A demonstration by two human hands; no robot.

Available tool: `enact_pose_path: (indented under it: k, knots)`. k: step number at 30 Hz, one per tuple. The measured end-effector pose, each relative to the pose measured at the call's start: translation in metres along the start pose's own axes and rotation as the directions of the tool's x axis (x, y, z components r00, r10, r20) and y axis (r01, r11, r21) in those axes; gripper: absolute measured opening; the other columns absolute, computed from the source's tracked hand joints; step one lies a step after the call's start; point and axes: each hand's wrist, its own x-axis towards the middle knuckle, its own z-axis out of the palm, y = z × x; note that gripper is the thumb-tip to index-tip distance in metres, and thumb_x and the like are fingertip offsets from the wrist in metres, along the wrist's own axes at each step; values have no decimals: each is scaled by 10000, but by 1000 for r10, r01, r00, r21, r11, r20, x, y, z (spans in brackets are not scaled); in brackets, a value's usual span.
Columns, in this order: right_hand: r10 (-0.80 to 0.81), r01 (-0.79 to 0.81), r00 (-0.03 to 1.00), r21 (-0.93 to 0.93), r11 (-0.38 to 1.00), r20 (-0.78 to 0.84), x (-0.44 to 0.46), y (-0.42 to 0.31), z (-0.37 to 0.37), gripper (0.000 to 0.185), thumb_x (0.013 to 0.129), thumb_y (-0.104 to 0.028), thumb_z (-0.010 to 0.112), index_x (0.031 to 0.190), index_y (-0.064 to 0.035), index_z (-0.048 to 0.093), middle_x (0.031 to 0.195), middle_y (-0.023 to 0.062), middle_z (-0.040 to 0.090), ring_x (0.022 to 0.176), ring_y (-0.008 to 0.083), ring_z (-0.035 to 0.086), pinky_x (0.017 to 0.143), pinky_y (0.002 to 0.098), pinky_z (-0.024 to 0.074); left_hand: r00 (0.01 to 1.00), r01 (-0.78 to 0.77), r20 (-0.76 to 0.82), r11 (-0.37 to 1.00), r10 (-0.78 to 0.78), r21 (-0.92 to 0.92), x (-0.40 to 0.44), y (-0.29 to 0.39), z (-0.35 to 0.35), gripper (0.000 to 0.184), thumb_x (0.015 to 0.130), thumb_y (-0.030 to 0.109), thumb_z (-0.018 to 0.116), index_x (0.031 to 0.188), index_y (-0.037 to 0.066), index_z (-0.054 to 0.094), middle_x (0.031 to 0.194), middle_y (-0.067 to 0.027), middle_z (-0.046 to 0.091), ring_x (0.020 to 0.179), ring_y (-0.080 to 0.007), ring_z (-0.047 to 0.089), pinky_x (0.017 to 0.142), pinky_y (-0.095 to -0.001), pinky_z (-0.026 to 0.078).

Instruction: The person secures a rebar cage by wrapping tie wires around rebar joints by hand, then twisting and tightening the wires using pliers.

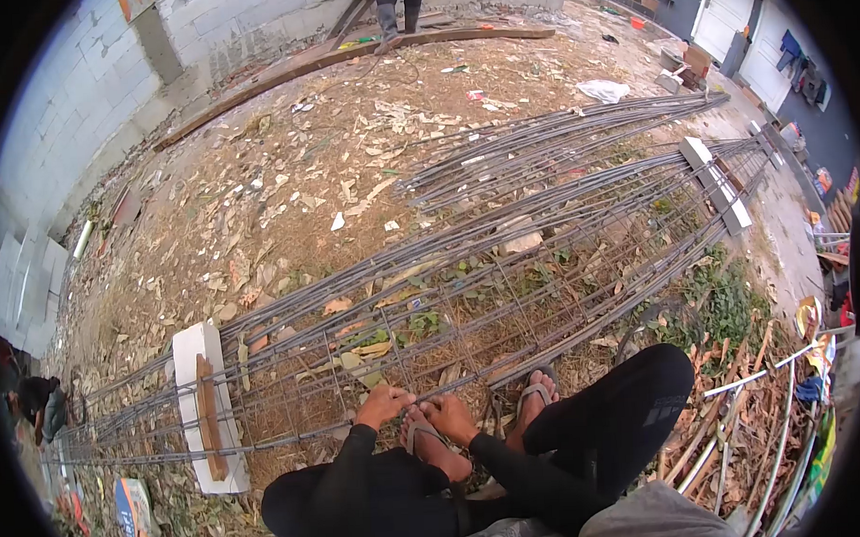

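Long steel rebars (384, 313) lie as a cage crossed by thin bars, raised on white blocks. At its near edge, between my feet, both hands meet close together at the nearest bar. My left hand (384, 405) has its fingers curled and pinched at the bar. Just to its right, my right hand (449, 418) is closed too, fingertips bent towards the same spot. Anything small between the fingers is too fine to make out. My sandalled left foot (425, 439) is right beneath the hands; the other sandalled foot (537, 394) rests further right.
One white block (202, 466) supports the cage at left, another white block (721, 197) at right. More loose rebars (577, 136) lie beyond. A long timber (281, 84) runs along the wall, where a person in boots (388, 24) stands. Another person (39, 405) crouches far left.
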Motion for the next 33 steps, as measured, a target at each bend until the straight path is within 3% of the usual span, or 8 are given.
enact_pose_path:
  k: [5, 9, 15, 16, 23, 26, 30, 33]
  knots:
    - [171, -232, 969, 421, 877, 178, -8, 14, -20, 471, 976, -441, 629, 967, 25, 701, 819, 53, 667, 698, 129, 581, 641, 350, 487, 999, -13, -44, 1000, 13, -19, -7, 13, -4, 381, 882, 412, 711, 855, 38, 774, 710, -96, 699, 614, -200, 598, 643, -406, 474]
    - [339, -360, 898, -26, 933, -281, -21, 139, -31, 558, 914, -396, 705, 1244, 32, 566, 1004, 209, 694, 869, 310, 692, 772, 464, 550, 999, 37, -23, 995, -39, -96, -8, 8, 3, 377, 889, 406, 689, 862, 41, 777, 759, -77, 733, 689, -186, 644, 704, -392, 494]
    - [294, -456, 862, -379, 805, -413, -43, 115, 1, 665, 764, -366, 798, 1220, -21, 459, 1202, 240, 538, 1119, 436, 561, 895, 543, 515, 998, 23, 57, 996, -18, -88, -2, 5, -2, 368, 901, 405, 672, 927, 56, 788, 836, -65, 761, 766, -181, 679, 758, -372, 516]
    - [405, -541, 824, -340, 769, -397, -49, 102, -3, 811, 758, -351, 811, 1363, -21, 383, 1226, 231, 486, 1181, 448, 501, 895, 550, 512, 998, 18, 58, 996, -13, -89, -3, 4, -1, 369, 901, 406, 670, 926, 57, 788, 841, -64, 763, 768, -181, 679, 763, -371, 515]
    - [427, -539, 840, -429, 724, -336, -46, 137, 0, 993, 784, -305, 789, 1517, 6, 195, 1250, 267, 538, 1102, 486, 573, 901, 535, 508, 998, -31, 58, 997, 35, -76, 1, -4, 1, 484, 908, 508, 658, 901, 34, 756, 788, -44, 705, 720, -145, 608, 705, -347, 479]
    - [485, -552, 833, -333, 765, -267, -48, 138, -13, 802, 829, -303, 702, 1457, 36, 337, 1160, 270, 591, 1069, 482, 606, 911, 536, 497, 999, -8, 51, 996, 13, -88, 0, -4, 0, 482, 904, 514, 658, 892, 41, 753, 782, -39, 702, 705, -144, 596, 693, -351, 473]
    - [544, -508, 794, 195, 839, -271, -36, 166, -9, 357, 867, -306, 604, 974, 34, 598, 910, 221, 649, 949, 364, 661, 819, 486, 534, 999, -13, 45, 996, 17, -84, -2, -2, 1, 458, 898, 504, 669, 871, 56, 756, 757, -33, 693, 671, -143, 582, 666, -352, 466]
    - [558, -639, 743, 639, 429, 369, -57, 77, -68, 288, 904, -268, 592, 1020, -5, 607, 822, 114, 634, 713, 221, 637, 630, 390, 545, 999, -7, 44, 998, 9, -60, 2, -7, 1, 457, 893, 510, 673, 861, 62, 758, 725, -34, 680, 651, -148, 573, 656, -352, 462]
